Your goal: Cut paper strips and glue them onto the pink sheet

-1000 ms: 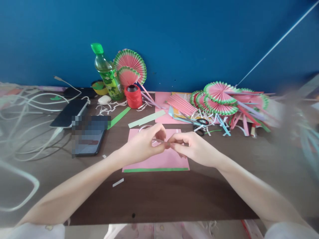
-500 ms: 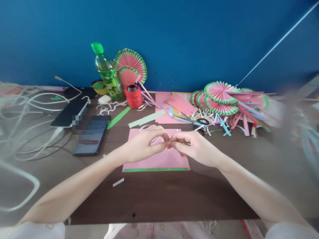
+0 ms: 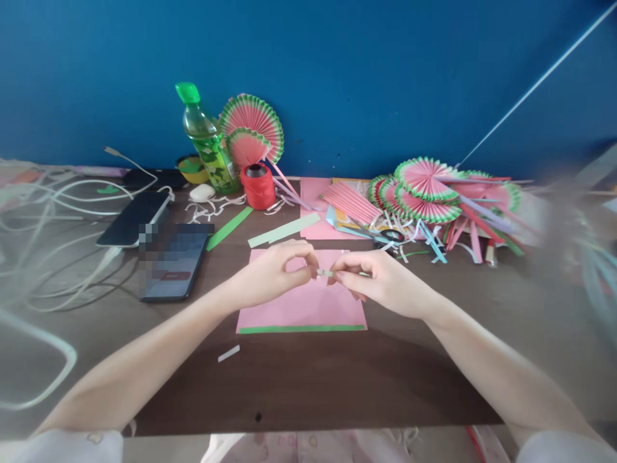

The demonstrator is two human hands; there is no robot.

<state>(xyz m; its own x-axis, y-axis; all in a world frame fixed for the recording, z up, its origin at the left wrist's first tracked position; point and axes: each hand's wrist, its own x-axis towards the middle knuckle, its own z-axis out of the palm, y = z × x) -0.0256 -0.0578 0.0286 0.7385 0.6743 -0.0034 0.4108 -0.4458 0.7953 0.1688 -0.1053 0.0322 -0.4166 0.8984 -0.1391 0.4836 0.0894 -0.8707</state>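
My left hand (image 3: 272, 276) and my right hand (image 3: 378, 280) meet above a pink paper sheet (image 3: 303, 308) with a green strip along its near edge. Both hands pinch the ends of a small pale strip (image 3: 324, 272) held between their fingertips, just above the sheet. The other fingers of each hand are curled in. A pale green paper strip (image 3: 284, 230) lies on the table just beyond the sheet.
Two phones (image 3: 168, 260) and white cables (image 3: 58, 212) lie at the left. A green bottle (image 3: 207, 145), a red spool (image 3: 258, 186) and pleated pink fans (image 3: 253, 128) stand at the back. More fans (image 3: 427, 190), scissors (image 3: 385, 236) and paper scraps crowd the right.
My hands have drawn slightly apart, and the small pale strip now shows between the fingertips. My left fingers have shifted a little.
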